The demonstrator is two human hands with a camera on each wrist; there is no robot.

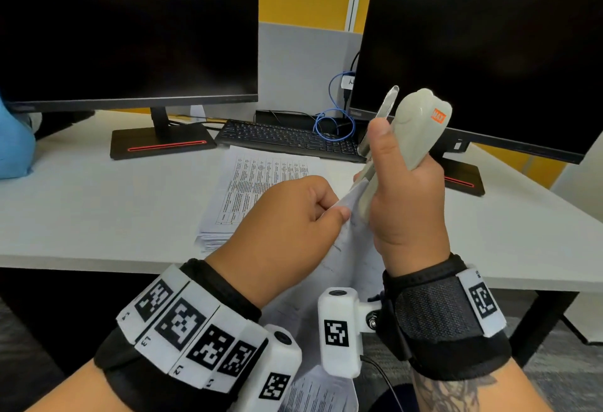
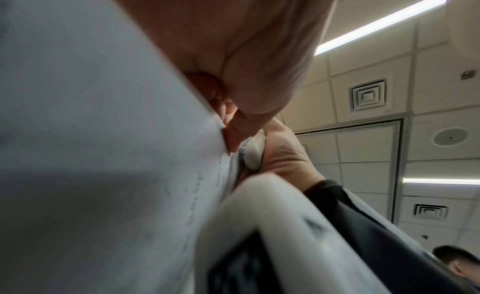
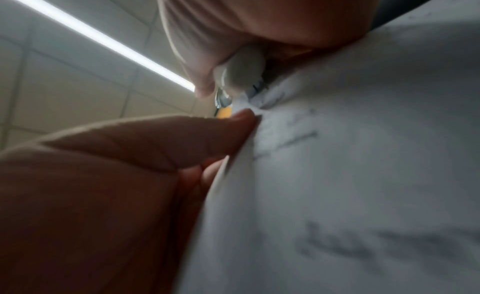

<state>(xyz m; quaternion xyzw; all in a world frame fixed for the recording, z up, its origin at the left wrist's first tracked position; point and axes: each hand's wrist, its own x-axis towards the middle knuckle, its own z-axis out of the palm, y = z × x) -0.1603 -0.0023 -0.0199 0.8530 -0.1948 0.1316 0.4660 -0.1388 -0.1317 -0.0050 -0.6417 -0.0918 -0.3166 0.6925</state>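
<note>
Fingers of left hand (image 1: 284, 219) pinch one sheet (image 1: 354, 245); right hand (image 1: 408, 209) grips one stapler (image 1: 414, 130); two monitors (image 1: 130, 26) (image 1: 489, 62) behind.

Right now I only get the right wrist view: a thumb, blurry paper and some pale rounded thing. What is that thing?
Observer: A grey stapler with an orange label, which the right hand grips with the labelled end up.
Operator: Is the paper lying on something?
Observer: No. The left hand pinches the sheets by a corner, in the air at the near edge of the desk.
Operator: Any more paper about?
Observer: Yes, a stack of printed pages lies on the desk, in front of the keyboard.
</note>
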